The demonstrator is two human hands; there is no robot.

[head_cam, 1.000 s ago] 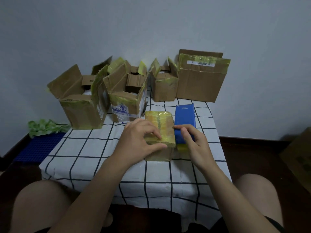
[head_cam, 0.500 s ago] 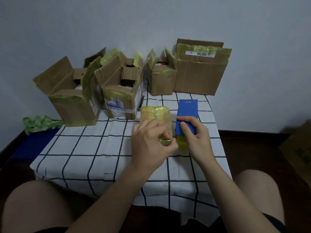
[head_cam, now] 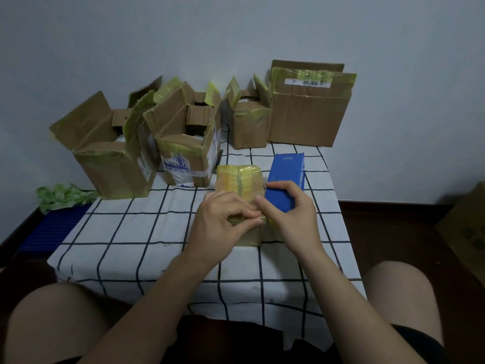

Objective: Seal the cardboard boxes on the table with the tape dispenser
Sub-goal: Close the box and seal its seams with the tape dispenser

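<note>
Left hand point(head_cam: 220, 224): fingers curled, thumb and fingertips closed together on the near top edge of the small box point(head_cam: 237, 179), pinching at the yellow-green tape there; whether the pinch takes loose tape or the box edge itself cannot be told. Right hand point(head_cam: 291, 219): fingers curled over the near end of the blue tape dispenser point(head_cam: 287, 170), holding it, with the forefinger extended left to the near right corner of the small box. The small box stands on the table point(head_cam: 131, 232), near the middle of the checked cloth, its top wrapped in yellow-green tape with a seam running front to back. The blue tape dispenser lies just beside the box on its right, long axis pointing away from the person; contact between the two cannot be confirmed. Along the far edge of the table, against the wall, stand four more cartons. From the left: a large open box point(head_cam: 110, 164) with flaps raised; an open labelled box point(head_cam: 186, 156) with printed stickers on its front; a smaller open box point(head_cam: 249, 124); and a tall box point(head_cam: 307, 114) carrying a barcode label point(head_cam: 307, 82) on its taped front flap. All four show strips of yellow-green tape. Left of the table, a crumpled green material point(head_cam: 63, 197) lies on a blue mat point(head_cam: 57, 227). A floor carton point(head_cam: 467, 227) sits at the right edge of the view. The person's knees appear below the table edge.
</note>
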